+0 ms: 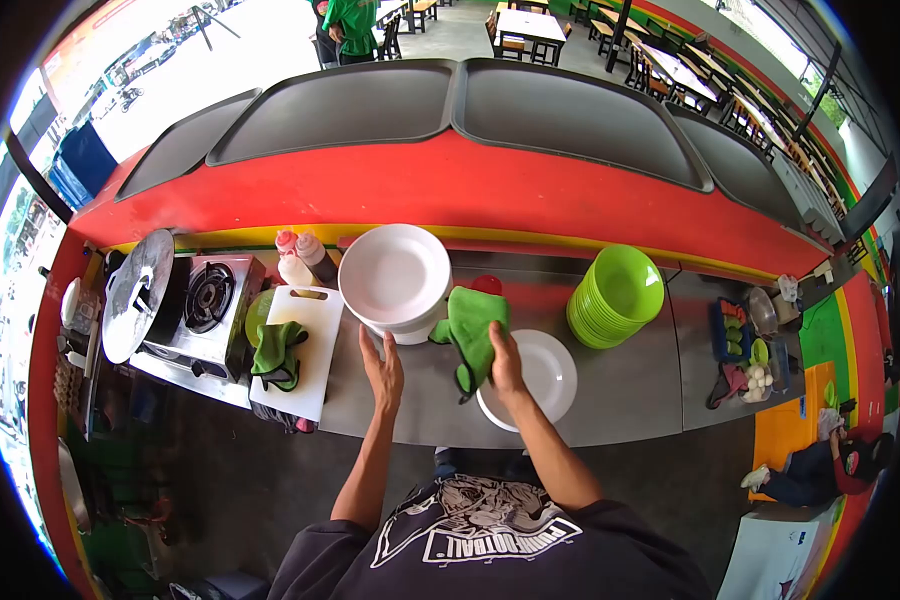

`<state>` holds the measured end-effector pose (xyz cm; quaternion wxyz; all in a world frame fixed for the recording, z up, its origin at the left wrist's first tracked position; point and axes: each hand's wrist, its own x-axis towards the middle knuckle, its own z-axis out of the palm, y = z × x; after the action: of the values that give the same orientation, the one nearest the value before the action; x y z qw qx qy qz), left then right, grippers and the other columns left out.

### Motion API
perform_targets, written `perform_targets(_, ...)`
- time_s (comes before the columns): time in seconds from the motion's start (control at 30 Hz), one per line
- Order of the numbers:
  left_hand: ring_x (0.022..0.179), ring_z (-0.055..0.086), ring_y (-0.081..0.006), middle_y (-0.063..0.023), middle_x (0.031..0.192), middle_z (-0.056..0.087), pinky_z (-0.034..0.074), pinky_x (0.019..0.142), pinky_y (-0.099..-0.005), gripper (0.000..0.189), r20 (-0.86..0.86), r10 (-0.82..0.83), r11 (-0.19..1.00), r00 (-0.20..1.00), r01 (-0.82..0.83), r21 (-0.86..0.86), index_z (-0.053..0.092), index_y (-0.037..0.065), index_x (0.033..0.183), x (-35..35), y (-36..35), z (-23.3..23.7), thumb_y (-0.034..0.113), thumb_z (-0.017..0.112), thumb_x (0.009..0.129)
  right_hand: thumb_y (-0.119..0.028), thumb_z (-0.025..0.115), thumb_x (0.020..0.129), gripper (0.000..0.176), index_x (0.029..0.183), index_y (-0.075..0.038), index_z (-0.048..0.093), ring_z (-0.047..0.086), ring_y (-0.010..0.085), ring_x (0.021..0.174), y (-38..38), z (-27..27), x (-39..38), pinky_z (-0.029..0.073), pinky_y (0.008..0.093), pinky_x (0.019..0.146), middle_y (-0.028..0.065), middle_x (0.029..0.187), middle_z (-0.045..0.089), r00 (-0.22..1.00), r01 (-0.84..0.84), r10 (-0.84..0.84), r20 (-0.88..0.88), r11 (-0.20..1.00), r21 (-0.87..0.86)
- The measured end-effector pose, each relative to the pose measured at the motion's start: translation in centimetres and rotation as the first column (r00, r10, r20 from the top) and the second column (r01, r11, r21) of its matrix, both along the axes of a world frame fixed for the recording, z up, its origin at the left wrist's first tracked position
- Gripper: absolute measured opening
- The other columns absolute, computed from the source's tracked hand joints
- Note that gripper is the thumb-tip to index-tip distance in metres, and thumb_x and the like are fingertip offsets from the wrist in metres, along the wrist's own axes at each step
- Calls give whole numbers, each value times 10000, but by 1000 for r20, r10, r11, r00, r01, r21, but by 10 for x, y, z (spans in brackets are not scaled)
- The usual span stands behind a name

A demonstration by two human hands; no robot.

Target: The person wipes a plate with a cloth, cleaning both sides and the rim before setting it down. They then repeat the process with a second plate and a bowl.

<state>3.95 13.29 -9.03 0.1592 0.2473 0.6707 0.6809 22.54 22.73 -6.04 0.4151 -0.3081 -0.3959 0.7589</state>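
A green cloth (475, 330) hangs from my right hand (507, 362), pinched between the thumb and fingers above the counter. Partly behind that wrist lies a single white plate (550, 375), flat on the metal surface. My left hand (382, 374) is open with its fingers stretched out, the fingertips right at the lower edge of a stack of white plates (394, 272). To the left of this hand, a second green cloth (280, 355) with dark edging is bunched up on a white cutting board (312, 325).
Green bowls (618, 298) are stacked on the right of the counter (630, 395). A gas stove (210, 305), a large round metal lid (138, 296) and squeeze bottles (310, 255) stand left. Black trays (570, 115) line the red ledge. A person (838, 465) sits at far right.
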Motion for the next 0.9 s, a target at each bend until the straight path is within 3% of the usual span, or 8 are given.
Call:
perform_targets(0.1,1362,434,-256,-208,1487,432,364,1095,-355,622,-25,-64,998,998,64,-8,326,-23,1495,34,-8,-29,319,562,1032,-473,515,1021,547,1321,-17,542,642,180,1056,-5,15,63,515,330,900,87,1221,645,992,-38,12,-129,978,-203)
perform_targets(0.17,1241,517,-203,-191,1445,489,420,1028,-315,531,191,-263,964,946,267,4,384,-8,1453,70,-16,-17,288,548,1043,-462,499,1031,520,1303,-24,559,645,160,1036,-2,-7,104,516,326,894,77,1200,652,987,126,-146,-61,961,-247)
perform_targets(0.23,1320,475,-254,-209,1482,451,392,1082,-351,579,233,-402,900,886,429,-80,378,-13,1458,98,-17,-40,304,588,1021,-455,478,1044,523,1262,9,580,631,157,981,2,-28,150,494,315,869,85,1156,658,945,305,-294,146,950,-62)
perform_targets(0.33,1406,397,-304,-223,1515,409,336,1143,-399,647,218,-368,888,904,411,-205,359,-13,1476,144,-11,-70,320,632,993,-459,460,1050,560,1271,45,561,598,184,1049,5,-41,199,461,330,917,109,1185,637,845,332,-394,361,917,224)
perform_targets(0.43,1466,304,-338,-239,1542,363,271,1183,-421,704,262,-284,927,922,334,-173,340,-16,1490,175,0,-97,329,664,969,-465,443,1055,590,1286,70,537,564,213,1108,14,-73,224,433,343,952,128,1210,615,840,270,-348,416,934,236)
perform_targets(0.6,1278,528,-274,-170,1437,513,440,1051,-396,621,78,-161,948,984,176,-266,365,114,1524,193,12,-99,185,638,971,-443,430,1063,559,1286,58,535,571,215,1052,31,-96,236,442,346,928,134,1168,625,885,34,-108,453,985,169)
perform_targets(0.7,1204,592,-288,-225,1349,583,463,1010,-378,575,81,-123,973,989,136,-187,386,95,1511,202,8,-107,119,599,978,-456,426,1059,582,1319,53,533,569,229,1117,39,-103,240,431,334,969,141,1221,628,873,-106,-34,486,961,256)
perform_targets(0.9,1191,591,-254,-192,1331,601,455,1012,-348,569,86,-3,986,996,17,-163,399,76,1507,223,-4,-96,73,585,970,-477,397,1053,631,1432,27,411,575,383,1165,54,-105,248,429,415,994,267,1278,585,760,-414,173,626,872,262)
